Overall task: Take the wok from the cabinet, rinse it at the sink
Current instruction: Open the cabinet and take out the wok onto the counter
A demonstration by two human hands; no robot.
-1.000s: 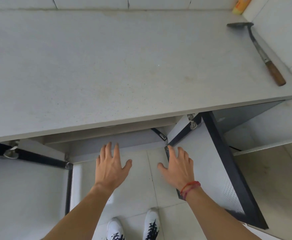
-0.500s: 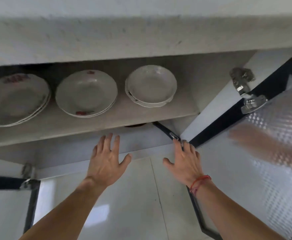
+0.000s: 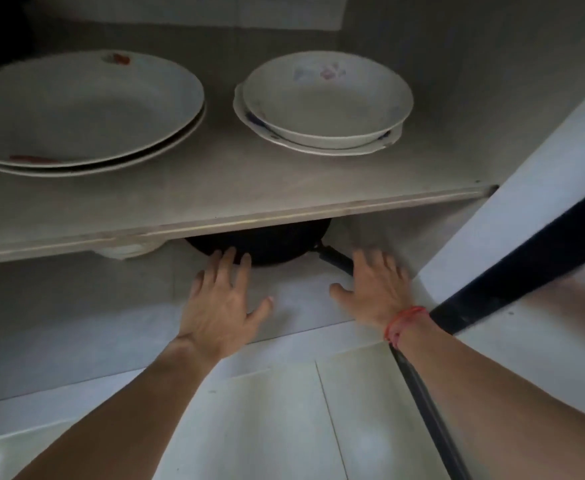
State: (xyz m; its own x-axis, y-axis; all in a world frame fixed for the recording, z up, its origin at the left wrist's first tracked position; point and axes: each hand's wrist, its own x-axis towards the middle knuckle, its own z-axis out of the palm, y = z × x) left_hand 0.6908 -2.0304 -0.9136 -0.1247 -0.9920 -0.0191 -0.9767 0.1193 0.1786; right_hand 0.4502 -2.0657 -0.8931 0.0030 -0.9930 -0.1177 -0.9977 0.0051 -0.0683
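hands (image 3: 301,292) now closer, wok (image 3: 267,242) just beyond

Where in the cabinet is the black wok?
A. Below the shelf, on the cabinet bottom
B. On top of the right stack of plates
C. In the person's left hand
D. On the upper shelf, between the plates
A: the wok sits under the shelf that carries the plates, with its handle pointing right; both hands are open.

Wok (image 3: 267,242): black and round, and I see only its front part, just below frame centre.
Pose: sitting upright on the cabinet's lower level, mostly hidden.
Handle (image 3: 334,258): dark and straight, pointing toward the lower right.
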